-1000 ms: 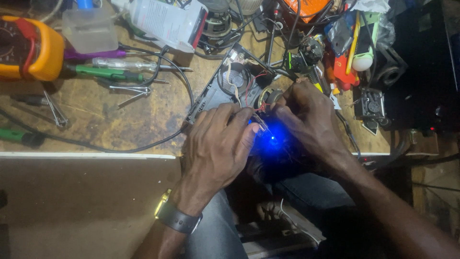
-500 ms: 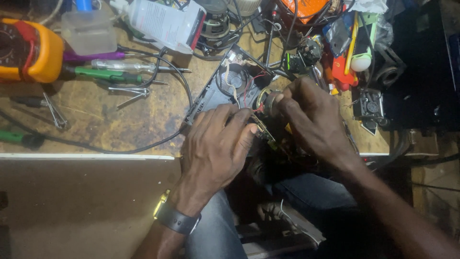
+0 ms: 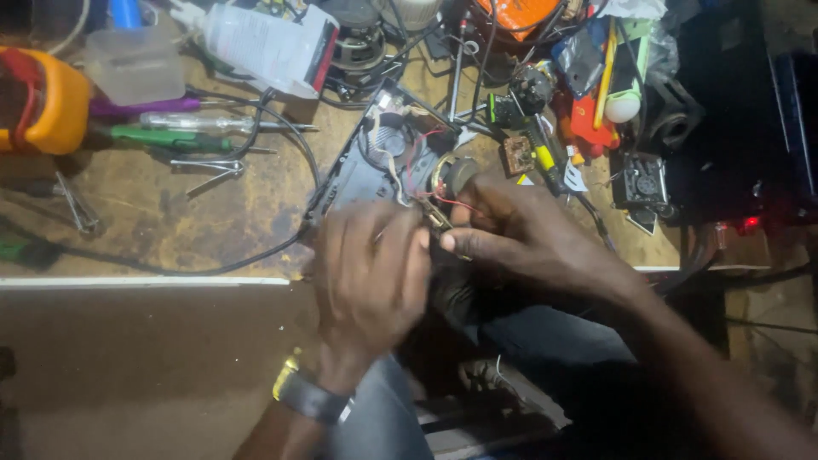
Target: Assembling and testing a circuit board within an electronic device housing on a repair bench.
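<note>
Both hands are in tight over the edge of the worktop (image 3: 170, 230), working on a small dark gadget (image 3: 452, 285) held just off the front lip, above the person's lap. The left hand (image 3: 371, 273) curls over it from the near side, fingers folded down and closed around the body, most likely to keep it from twisting. What exactly sits under the palm is hidden. The right hand (image 3: 532, 238) comes in from the other side, thumb and forefinger drawn together in a fine pinch at a little brass-coloured part (image 3: 436, 217) where thin red wires (image 3: 430, 175) run in. That pinch looks like a steadying grip on something small; whether a tool is in there too cannot be told.

The wires lead back to an opened grey case (image 3: 375, 166) lying flat on the worktop, touching the hands' far side, its round speaker cone face up. Keeping it that close leaves the short wires slack.

Around them, plenty of clutter. To the left lie a green-handled screwdriver (image 3: 162, 136), a purple-handled one (image 3: 141, 106) just beyond it, and metal tweezers (image 3: 209, 166), all within easy reach. A yellow meter (image 3: 51, 102) sits at the far left edge, a white bottle (image 3: 264, 38) lies on its side near the top, and a black cable (image 3: 213, 264) loops across the wood. A watch with a yellow edge (image 3: 311, 396) shows on the left wrist.
</note>
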